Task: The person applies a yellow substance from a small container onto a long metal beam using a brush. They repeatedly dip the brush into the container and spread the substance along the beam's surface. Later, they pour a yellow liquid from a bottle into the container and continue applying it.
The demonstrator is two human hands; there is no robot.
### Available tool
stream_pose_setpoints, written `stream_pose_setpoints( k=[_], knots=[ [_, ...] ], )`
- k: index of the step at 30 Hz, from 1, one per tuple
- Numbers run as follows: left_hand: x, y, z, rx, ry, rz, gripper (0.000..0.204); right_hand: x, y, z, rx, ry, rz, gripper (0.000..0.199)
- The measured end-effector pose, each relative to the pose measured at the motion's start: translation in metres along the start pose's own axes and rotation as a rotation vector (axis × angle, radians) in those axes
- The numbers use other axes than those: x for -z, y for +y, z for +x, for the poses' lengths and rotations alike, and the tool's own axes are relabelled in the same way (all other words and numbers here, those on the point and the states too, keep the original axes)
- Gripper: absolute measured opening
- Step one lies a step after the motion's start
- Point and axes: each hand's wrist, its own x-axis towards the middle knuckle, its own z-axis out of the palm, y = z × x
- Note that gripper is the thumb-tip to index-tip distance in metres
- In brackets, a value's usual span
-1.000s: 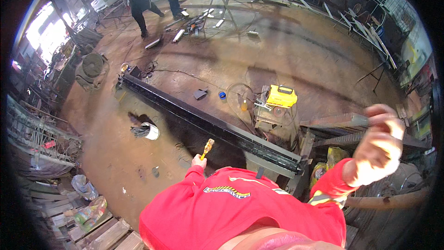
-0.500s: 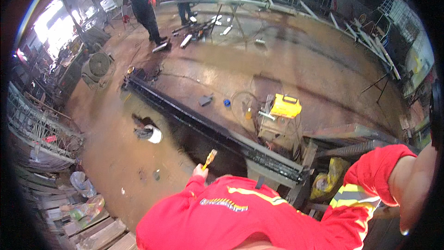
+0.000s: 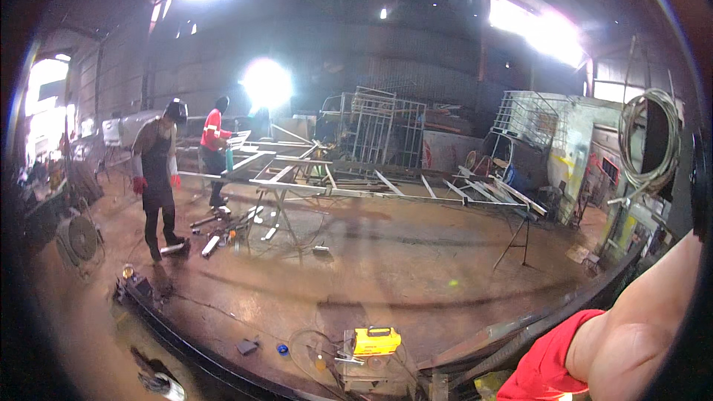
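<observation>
My bare right forearm point(image 3: 631, 330) rises from a pushed-up red sleeve point(image 3: 546, 360) at the lower right. It runs up to the right rim, where the fingers are hidden, so I cannot make out whether they hold anything. My left hand is out of the picture. Below, a long black beam point(image 3: 174, 341) slants from the left down to the lower edge. A white bucket point(image 3: 174, 392) with something dark at its mouth lies beside it. A yellow machine point(image 3: 376, 341) stands beyond the beam on a small stand.
Two people work at the far left: one in a dark apron point(image 3: 160, 171), one in a red top point(image 3: 213, 137). Long metal frames point(image 3: 356, 191) rest on trestles. Offcuts point(image 3: 212, 245) lie on the floor. A fan point(image 3: 80, 239) stands left; a coiled cable point(image 3: 650, 141) hangs right.
The view has tilted up, bringing in the far wall and roof lights. My left hand, which held a paintbrush, has dropped out of sight. My right arm stays raised at the right rim.
</observation>
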Motion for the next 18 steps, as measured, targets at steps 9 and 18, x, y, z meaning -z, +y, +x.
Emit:
stream_pose_setpoints(
  k=[9,18],
  knots=[
    [-0.040,-0.140,-0.042,0.161,0.297,-0.016,0.044,-0.036,0.006,-0.028,0.032,0.116,0.146,0.022],
    [-0.008,-0.096,-0.044,0.186,0.200,-0.028,0.030,-0.032,-0.018,-0.022,0.073,0.120,0.190,0.020]
  ],
)
